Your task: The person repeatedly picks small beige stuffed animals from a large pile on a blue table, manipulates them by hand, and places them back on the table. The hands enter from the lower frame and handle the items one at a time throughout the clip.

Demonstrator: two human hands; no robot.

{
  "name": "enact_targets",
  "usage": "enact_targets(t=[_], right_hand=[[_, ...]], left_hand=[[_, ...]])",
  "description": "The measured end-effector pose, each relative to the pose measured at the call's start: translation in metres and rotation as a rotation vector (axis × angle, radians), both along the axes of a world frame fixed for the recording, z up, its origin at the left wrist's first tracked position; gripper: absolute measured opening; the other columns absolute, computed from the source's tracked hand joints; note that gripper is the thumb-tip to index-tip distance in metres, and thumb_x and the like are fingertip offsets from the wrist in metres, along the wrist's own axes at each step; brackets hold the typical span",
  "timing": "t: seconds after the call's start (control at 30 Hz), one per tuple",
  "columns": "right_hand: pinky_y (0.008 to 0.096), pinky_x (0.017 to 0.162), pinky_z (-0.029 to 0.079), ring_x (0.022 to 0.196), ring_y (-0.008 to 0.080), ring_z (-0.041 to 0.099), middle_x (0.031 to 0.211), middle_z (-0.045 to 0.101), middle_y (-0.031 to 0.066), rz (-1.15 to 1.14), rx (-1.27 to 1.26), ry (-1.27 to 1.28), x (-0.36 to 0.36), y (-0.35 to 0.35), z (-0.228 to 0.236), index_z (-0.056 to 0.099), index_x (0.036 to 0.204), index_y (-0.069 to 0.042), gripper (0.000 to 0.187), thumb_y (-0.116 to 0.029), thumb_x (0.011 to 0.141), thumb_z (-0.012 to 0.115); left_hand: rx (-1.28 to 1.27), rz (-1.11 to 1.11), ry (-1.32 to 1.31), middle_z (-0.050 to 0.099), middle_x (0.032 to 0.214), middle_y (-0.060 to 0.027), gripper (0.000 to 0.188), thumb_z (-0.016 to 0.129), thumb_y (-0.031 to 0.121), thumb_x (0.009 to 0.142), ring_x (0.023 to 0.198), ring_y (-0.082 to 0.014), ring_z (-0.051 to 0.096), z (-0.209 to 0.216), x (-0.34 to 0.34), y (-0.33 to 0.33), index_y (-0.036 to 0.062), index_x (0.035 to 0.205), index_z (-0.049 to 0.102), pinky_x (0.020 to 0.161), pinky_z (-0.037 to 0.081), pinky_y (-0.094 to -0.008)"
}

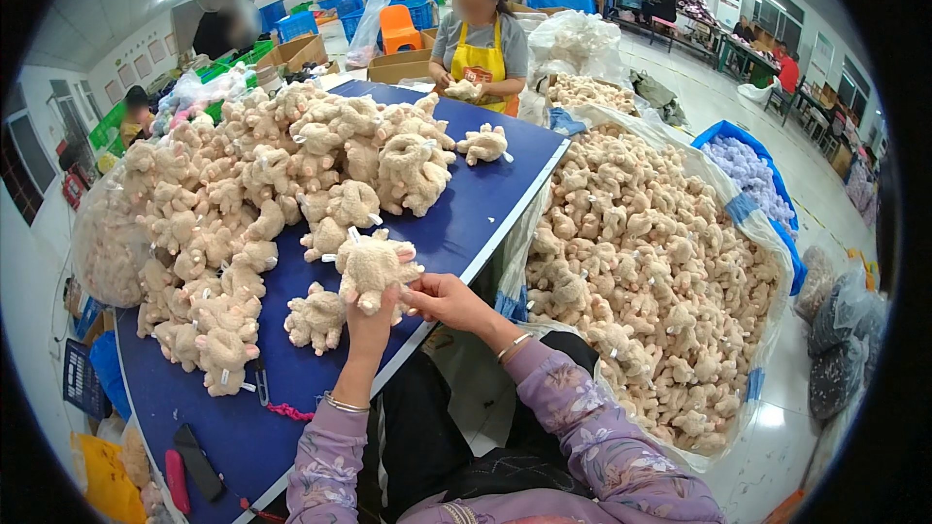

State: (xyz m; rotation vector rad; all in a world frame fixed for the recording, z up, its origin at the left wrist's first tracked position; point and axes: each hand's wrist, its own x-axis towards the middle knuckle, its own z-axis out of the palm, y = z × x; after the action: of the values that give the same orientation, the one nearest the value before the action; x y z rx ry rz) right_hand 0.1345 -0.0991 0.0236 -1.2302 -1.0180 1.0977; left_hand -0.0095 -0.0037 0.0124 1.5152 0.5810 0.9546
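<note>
Holding one beige plush toy (374, 270) just above the near edge of the blue tabletop (466, 223). Left hand (374, 315) grip is closed from below on the toy's underside; toy sits on top of the fingers. Right hand (442, 299) pinches the toy's right side, fingertips touching a small leg, rest of hand open. Loose plush toy (316, 318) lies just left of the left hand. Big plush pile (252, 175) covers the tabletop's left; a clear sack of plush toys (641, 262) stands right.
</note>
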Motion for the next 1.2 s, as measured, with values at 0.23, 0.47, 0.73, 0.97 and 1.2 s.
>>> enact_targets(t=[0.23, 0.47, 0.73, 0.97, 1.2], right_hand=[[0.0226, 0.059, 0.041, 0.067, 0.0045, 0.048, 0.076, 0.055, -0.0033, -0.077, 0.098, -0.087, -0.01, -0.004, 0.012, 0.06, 0.091, 0.0, 0.021, -0.02, 0.091, 0.062], [0.0265, 0.058, 0.041, 0.066, 0.0073, 0.047, 0.072, 0.055, -0.0009, -0.179, 0.095, -0.317, -0.007, 0.005, -0.001, 0.059, 0.087, 0.003, 0.021, -0.017, 0.091, 0.054], [0.024, 0.053, 0.039, 0.06, 0.0076, 0.049, 0.071, 0.056, 0.0002, -0.227, 0.068, 0.121, 0.013, 0.008, -0.009, 0.058, 0.088, -0.001, 0.019, -0.014, 0.094, 0.046], [0.0239, 0.06, 0.043, 0.066, 0.0069, 0.051, 0.077, 0.058, -0.0015, -0.17, 0.127, -0.032, 0.004, 0.006, -0.006, 0.06, 0.099, 0.001, 0.02, -0.017, 0.095, 0.051], [0.0231, 0.057, 0.04, 0.063, 0.0069, 0.047, 0.073, 0.052, -0.0021, -0.123, 0.056, -0.002, 0.003, 0.005, -0.004, 0.059, 0.099, 0.0, 0.019, -0.017, 0.094, 0.05]], left_hand=[[-0.037, 0.03, -0.03, 0.063, 0.109, -0.0076, 0.039, 0.069, 0.017, 0.087, 0.093, -0.0141, 0.06, 0.001, 0.002, 0.0, -0.0021, 0.119, 0.058, 0.076, 0.051, -0.03], [-0.335, -0.146, -0.002, 0.06, 0.081, -0.0021, 0.024, 0.065, 0.018, 0.09, 0.058, -0.0063, 0.051, 0.011, -0.002, 0.003, 0.0038, 0.109, 0.058, 0.046, 0.037, -0.0209], [-0.346, -0.428, 0.082, 0.059, 0.072, -0.0037, 0.023, 0.055, 0.016, 0.093, 0.053, -0.0065, 0.049, 0.015, -0.003, 0.004, 0.0011, 0.111, 0.055, 0.047, 0.037, -0.0178], [-0.316, -0.359, 0.232, 0.064, 0.076, -0.0046, 0.025, 0.055, 0.027, 0.097, 0.055, -0.0064, 0.054, 0.009, -0.004, 0.002, 0.003, 0.101, 0.061, 0.047, 0.038, -0.0183], [-0.336, -0.307, 0.225, 0.057, 0.066, -0.0012, 0.022, 0.053, 0.025, 0.098, 0.05, -0.0076, 0.048, 0.008, -0.004, 0.002, 0.0064, 0.089, 0.058, 0.045, 0.036, -0.0204]])
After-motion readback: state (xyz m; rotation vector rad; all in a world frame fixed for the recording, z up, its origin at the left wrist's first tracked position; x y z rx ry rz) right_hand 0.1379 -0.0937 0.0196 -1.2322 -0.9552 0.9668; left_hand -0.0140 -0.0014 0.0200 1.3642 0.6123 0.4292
